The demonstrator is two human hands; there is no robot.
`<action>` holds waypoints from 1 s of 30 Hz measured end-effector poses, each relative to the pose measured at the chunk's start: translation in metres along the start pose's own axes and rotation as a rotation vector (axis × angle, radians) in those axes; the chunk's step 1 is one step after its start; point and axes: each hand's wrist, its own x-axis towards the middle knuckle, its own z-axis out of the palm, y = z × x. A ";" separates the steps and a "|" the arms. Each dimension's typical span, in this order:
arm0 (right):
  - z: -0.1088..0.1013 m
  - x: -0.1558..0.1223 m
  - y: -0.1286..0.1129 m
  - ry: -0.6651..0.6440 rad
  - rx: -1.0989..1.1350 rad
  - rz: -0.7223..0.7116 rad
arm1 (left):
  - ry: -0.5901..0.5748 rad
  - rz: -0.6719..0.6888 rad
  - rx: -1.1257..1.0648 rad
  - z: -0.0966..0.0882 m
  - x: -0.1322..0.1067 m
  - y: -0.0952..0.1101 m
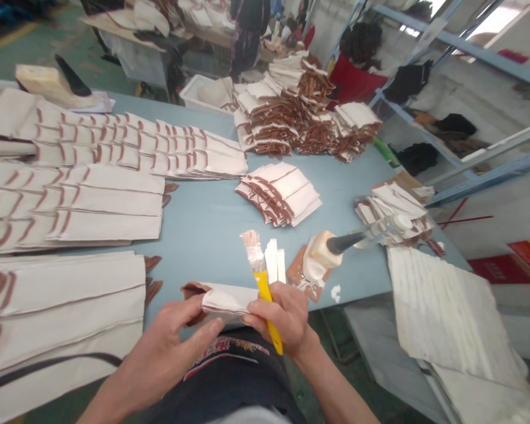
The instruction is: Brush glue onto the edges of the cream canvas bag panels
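Observation:
My left hand (172, 335) grips the left end of a folded cream piece with brown edging (226, 301), low over the table's front edge. My right hand (288, 318) pinches the piece's right end between thumb and fingers. That same hand also holds a paintbrush (263, 284) with a yellow handle, its pale-coated bristles pointing up and away from me. Beyond the brush lie white strips (274, 262). To their right, a cream-coloured container (320, 256) with a dark spout or handle rests on a smeared brown scrap (297, 268).
Overlapping rows of cream pieces (110, 200) cover the left side of the blue-grey table (194, 218). A small stack (282, 191) lies mid-table, with taller piles (291, 106) behind. A pale draped sheet (450, 318) hangs at right, below metal shelving (424, 106).

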 end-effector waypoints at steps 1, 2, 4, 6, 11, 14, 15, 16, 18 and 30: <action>0.001 -0.003 -0.001 -0.006 0.018 0.003 | -0.021 -0.013 -0.022 0.003 0.001 0.003; 0.001 -0.005 -0.003 -0.006 0.048 0.016 | -0.027 -0.013 -0.036 0.005 0.002 0.005; -0.004 -0.007 -0.008 0.018 0.147 0.088 | -0.016 0.005 -0.035 0.009 0.000 0.006; -0.013 -0.008 -0.017 0.077 0.264 0.238 | -0.012 0.035 -0.008 0.012 -0.006 0.005; -0.035 -0.003 -0.045 0.320 0.483 0.651 | 0.060 0.234 0.065 0.018 -0.017 0.002; -0.039 0.002 -0.054 0.407 0.491 0.742 | 0.124 0.354 0.110 0.021 -0.016 0.003; -0.039 0.003 -0.056 0.410 0.485 0.744 | 0.134 0.376 0.127 0.022 -0.015 0.003; -0.039 0.003 -0.057 0.398 0.480 0.729 | 0.139 0.391 0.141 0.023 -0.015 0.004; -0.040 0.003 -0.062 0.330 0.454 0.662 | 0.130 0.401 0.160 0.023 -0.014 0.005; -0.056 0.011 -0.074 0.083 0.344 0.221 | 0.198 0.429 0.130 0.025 -0.014 0.004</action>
